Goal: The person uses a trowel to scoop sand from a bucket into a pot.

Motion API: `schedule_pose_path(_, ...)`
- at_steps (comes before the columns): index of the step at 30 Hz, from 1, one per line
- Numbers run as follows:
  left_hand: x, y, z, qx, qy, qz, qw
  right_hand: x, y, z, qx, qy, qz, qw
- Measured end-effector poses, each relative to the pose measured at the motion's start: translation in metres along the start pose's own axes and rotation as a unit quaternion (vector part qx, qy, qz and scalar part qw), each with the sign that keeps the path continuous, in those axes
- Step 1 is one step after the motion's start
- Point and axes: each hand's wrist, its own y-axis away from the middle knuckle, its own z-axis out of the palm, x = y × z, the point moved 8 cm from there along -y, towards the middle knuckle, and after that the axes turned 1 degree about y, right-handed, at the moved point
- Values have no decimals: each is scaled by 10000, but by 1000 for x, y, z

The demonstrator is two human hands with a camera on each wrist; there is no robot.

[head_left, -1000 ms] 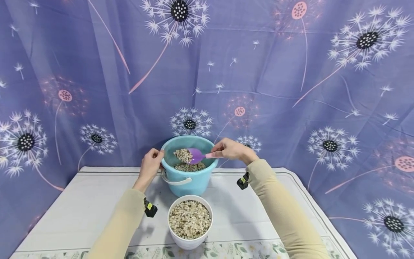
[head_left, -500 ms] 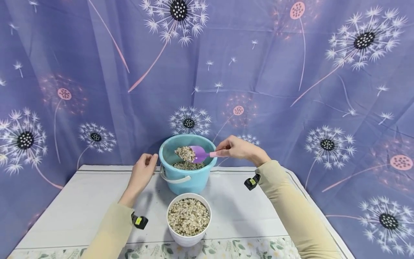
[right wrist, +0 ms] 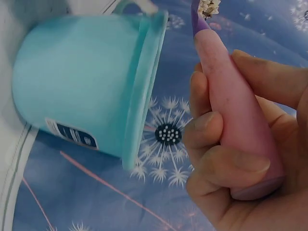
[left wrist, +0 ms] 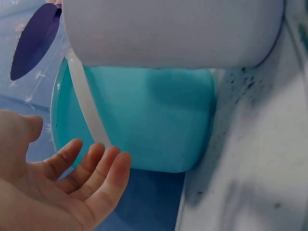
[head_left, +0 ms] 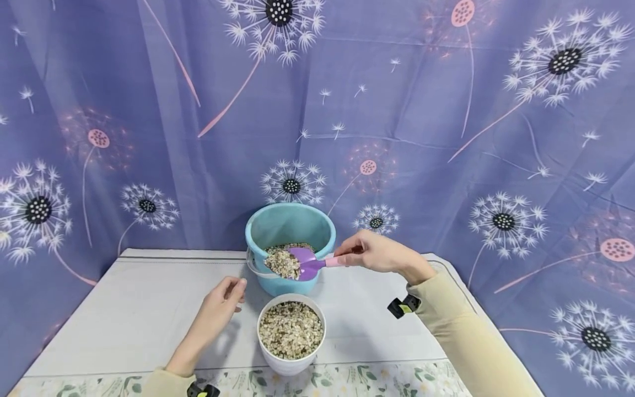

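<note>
My right hand (head_left: 377, 252) grips the pink handle of a small purple trowel (head_left: 310, 264). Pale, grainy potting mix (head_left: 283, 263) is heaped on its blade, which overlaps the front rim of the blue bucket (head_left: 290, 284) in the head view. In the right wrist view, fingers and thumb wrap round the trowel's pink handle (right wrist: 236, 106). My left hand (head_left: 215, 306) holds nothing, its fingers loosely bent, left of the white pot (head_left: 290, 365). That pot is filled nearly to the rim with the same mix. More mix lies inside the bucket.
The bucket's white carrying handle (left wrist: 89, 103) hangs down its side. A white tablecloth (head_left: 149, 309) with a floral front band covers the table, with dark crumbs scattered near the bucket. Behind stands a purple dandelion-print curtain (head_left: 347, 110).
My left hand has let go of the bucket's rim and drawn back toward the pot's left side. The loaded trowel has come up from inside the bucket and nearer to the white pot.
</note>
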Motion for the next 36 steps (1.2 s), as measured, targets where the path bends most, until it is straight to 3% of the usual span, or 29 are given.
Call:
schedule_pose_path(9,3,15,16,-312,-29,-85,9995,5,14,31,1,-8,-125,9999)
schedule_pose_path(16,-1,18,37,-803,-8,-37,9968,23,22,51,-60,-202,-23,9998)
schedule_pose_path(25,3,26,50,-1409,-165,636,9878,27,33,54,121,65,-67,9999)
schedule_pose_path(36,1,35,57,-1881,-156,577,9803,33,38,63,245,216,318,9990)
